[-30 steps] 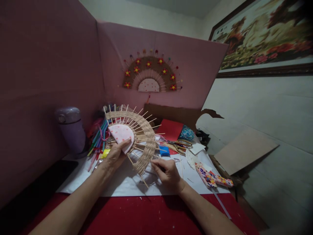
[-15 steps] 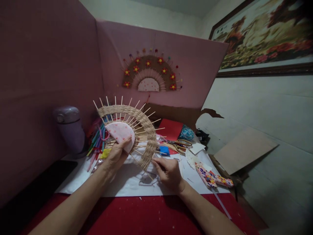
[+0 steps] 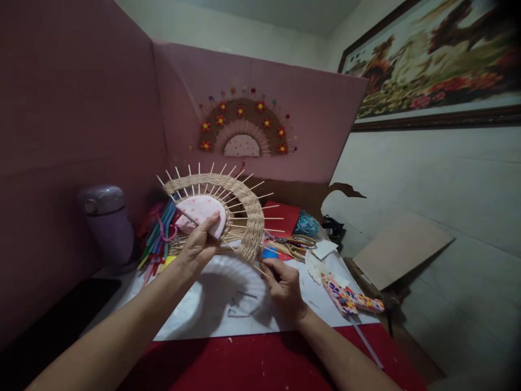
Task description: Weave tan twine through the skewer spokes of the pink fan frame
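Observation:
My left hand grips a half-round woven fan by its centre, thumb on the white, pink-dotted half-disc. Thin wooden sticks spread out from that centre. A band of tan twine is woven across them, and the bare stick tips stick out past it. At the band's lower right end, my right hand is closed in a pinch beside the lowest stick. What lies between its fingertips is too small to make out. The fan is held tilted above the white sheet.
A finished flower-trimmed fan is pinned on the pink board behind. A purple bottle and pipe cleaners stand left. Scissors, blue yarn, red card and floral fabric lie right.
The fan has turned slightly and its lower end has risen. My right hand has shifted a little to the right and stays pinched near the band's end. The view has moved slightly.

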The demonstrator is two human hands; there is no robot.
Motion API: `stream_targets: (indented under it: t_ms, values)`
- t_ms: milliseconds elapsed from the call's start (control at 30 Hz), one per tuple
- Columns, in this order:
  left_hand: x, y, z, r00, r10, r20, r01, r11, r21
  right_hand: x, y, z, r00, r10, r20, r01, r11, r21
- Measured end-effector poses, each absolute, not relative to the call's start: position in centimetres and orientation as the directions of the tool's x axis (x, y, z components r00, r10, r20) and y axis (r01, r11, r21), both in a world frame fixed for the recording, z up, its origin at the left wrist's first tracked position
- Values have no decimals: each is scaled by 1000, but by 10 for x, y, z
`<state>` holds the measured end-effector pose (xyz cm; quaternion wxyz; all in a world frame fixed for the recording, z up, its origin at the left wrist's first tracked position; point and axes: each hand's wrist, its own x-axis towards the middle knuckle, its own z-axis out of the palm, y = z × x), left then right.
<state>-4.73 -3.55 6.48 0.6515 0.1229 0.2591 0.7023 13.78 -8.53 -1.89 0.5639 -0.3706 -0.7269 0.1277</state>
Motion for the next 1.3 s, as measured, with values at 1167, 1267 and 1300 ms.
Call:
stream_targets:
  t_ms: [1167,1267,1300]
  values:
    - [-23,-17,74,-155,984,-85,-904,-107,413,129,-88,-18,102,756,647,268,606,-749]
    - [-23,-17,75,-168,982,-91,-908,-118,402,128,-92,-15,72,741,667,321,616,-719]
    - [-23,-17,75,-171,981,-95,-909,-120,398,128,-93,-15,61,735,675,339,621,-707]
